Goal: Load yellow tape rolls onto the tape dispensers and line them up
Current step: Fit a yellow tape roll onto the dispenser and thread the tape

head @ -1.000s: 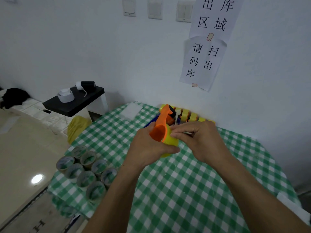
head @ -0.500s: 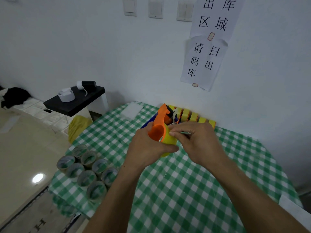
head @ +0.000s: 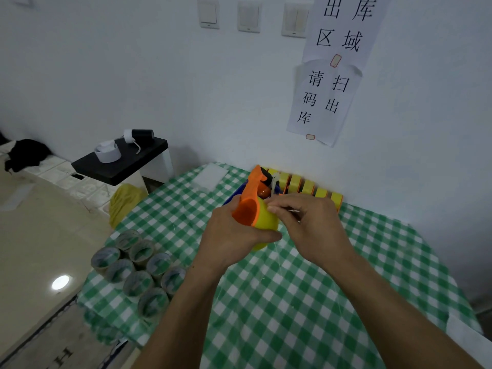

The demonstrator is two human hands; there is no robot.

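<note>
Dispenser (head: 250,198) | nose toward wall (head: 159,89); left hand (head: 231,241) grips; right hand (head: 311,227) pinches tape (head: 267,222)

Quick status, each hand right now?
Left hand: closed, gripping the orange tape dispenser with its yellow roll.
Right hand: closed, pinching at the roll's top edge; tape end unclear.

An orange tape dispenser (head: 249,206) of smooth, faintly glossy plastic carries a yellow tape roll (head: 266,226) with a smooth satin face. The bench (head: 292,315) is covered by a thin green-and-white checked cloth with a slight sheen. The grey rings (head: 138,267) at its left edge look dull and cloudy, and their material is unclear. White paper sheets (head: 324,102) curl from a matt white wall (head: 133,75). The side table (head: 119,167) has a matt black top. The beige floor (head: 32,235) is glossy and mirrors a lamp.
</note>
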